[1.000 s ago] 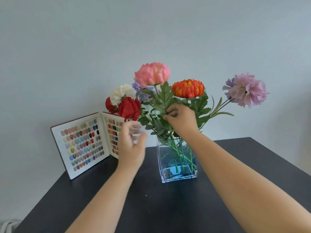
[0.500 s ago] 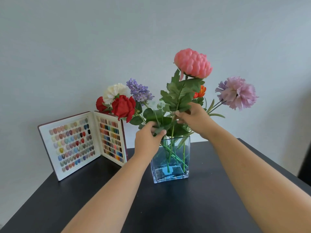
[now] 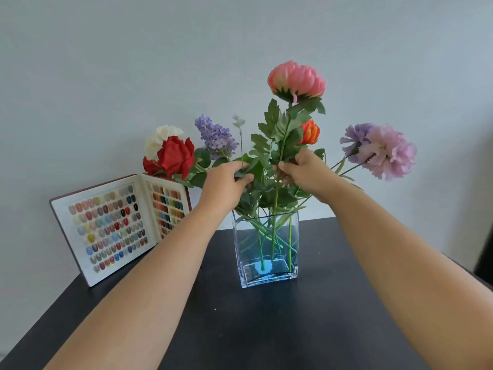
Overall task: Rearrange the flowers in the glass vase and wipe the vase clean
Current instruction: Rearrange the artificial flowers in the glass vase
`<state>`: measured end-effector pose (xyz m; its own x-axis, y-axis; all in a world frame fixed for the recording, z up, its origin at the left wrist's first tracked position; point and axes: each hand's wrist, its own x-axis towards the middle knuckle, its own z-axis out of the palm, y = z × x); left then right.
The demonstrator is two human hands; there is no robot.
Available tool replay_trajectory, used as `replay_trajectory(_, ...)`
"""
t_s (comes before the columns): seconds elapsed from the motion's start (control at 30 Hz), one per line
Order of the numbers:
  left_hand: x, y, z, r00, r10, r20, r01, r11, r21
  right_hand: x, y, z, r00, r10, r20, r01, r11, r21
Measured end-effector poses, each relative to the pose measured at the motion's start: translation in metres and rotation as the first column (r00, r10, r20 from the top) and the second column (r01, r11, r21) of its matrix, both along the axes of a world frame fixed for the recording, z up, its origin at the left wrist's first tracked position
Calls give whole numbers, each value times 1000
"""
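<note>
A square glass vase (image 3: pixel 266 273) stands on the black table (image 3: pixel 266 329) with several green stems in it. My right hand (image 3: pixel 306 172) grips the stem of the pink flower (image 3: pixel 297 81), which stands tallest above the bunch. My left hand (image 3: pixel 226 182) holds leaves and a thin pale sprig (image 3: pixel 238 122) just left of that stem. A red flower (image 3: pixel 176 156), a white one (image 3: pixel 162 136) and a purple sprig (image 3: pixel 216 136) lean left. An orange flower (image 3: pixel 310 132) sits behind the pink stem. A lilac flower (image 3: pixel 384 150) leans far right.
An open sample book of coloured nail tips (image 3: pixel 114 225) stands propped on the table's back left, close to the red flower. A plain pale wall is right behind the vase. A dark object (image 3: pixel 485 249) shows at the right edge.
My right hand has lifted the pink flower from the middle of the bunch up above the others. My left hand moved from beside the book into the foliage and took hold of leaves.
</note>
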<state>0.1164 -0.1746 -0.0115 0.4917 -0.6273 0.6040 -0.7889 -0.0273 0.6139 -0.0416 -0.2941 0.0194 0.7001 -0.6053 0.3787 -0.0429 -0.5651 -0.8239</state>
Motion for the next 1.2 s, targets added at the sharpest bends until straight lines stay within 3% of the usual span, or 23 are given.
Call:
replay_trajectory(0.17,-8,-12,-9,998,-14,-59,17,999,51,10,4,-22,985,-124,-117,120,992,-41)
replay_trajectory(0.47,-25,-11,-36,964,-109,-242,119,993,26,7,8,-44,985,-168,43,170,985,-33)
replay_trajectory(0.67,-33,24,-55,995,-54,-87,51,998,-31,-1,9,-66,971,-211,113,224,967,-119)
replay_trajectory(0.83,2,69,-80,950,34,-310,-49,998,-40,-11,14,-73,967,-191,166,209,973,-101)
replay_trajectory(0.93,25,76,-83,862,73,-501,-129,989,-78,-13,19,-76,965,-182,191,202,975,-90)
replay_trajectory(1.1,42,43,-67,574,-137,-807,-26,982,-185,-9,27,-77,968,-177,178,190,980,-56)
replay_trajectory(1.2,41,20,-55,442,-257,-859,-7,957,-290,-4,27,-73,970,-185,161,197,978,-64)
